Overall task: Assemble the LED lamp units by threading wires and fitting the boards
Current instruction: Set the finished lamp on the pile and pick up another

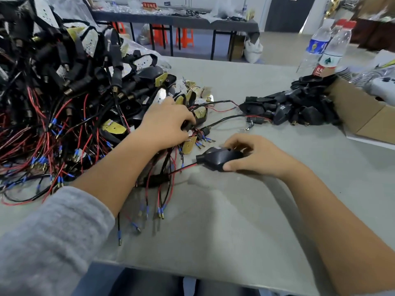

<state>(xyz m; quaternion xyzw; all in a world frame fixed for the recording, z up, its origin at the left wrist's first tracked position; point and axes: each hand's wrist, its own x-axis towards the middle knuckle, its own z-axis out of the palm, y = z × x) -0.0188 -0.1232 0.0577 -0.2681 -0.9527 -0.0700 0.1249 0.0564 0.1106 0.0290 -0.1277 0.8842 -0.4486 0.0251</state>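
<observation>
A: Item one, at nine o'clock on the surface [245, 210]?
B: Heap of wired lamp units [64, 92], black housings with red and black leads ending in blue-sleeved terminals. Loose LED boards [113, 128], brass-coloured, lie along its right edge.

A: Item two?
B: Left hand [168, 122], at the heap's edge, about eleven o'clock from the right hand. Its fingers [188, 122] are curled down into the boards and leads. Whether they pinch one piece, I cannot tell; it is hidden under the hand.

A: Item three?
B: Black lamp housing [218, 158], centre of the surface. Long axis runs nine to three o'clock, narrow neck at nine, with a red and black lead [183, 168] trailing out toward eight.

A: Item four?
B: Right hand [254, 155], gripping the housing's three o'clock end, thumb below, fingers over the top.

A: Governing relation?
B: Probably that the neck points toward the left hand, the nearer one to the boards.

A: Item five?
B: Empty housings [295, 107] piled at two o'clock, beside a cardboard box [363, 116].
</observation>
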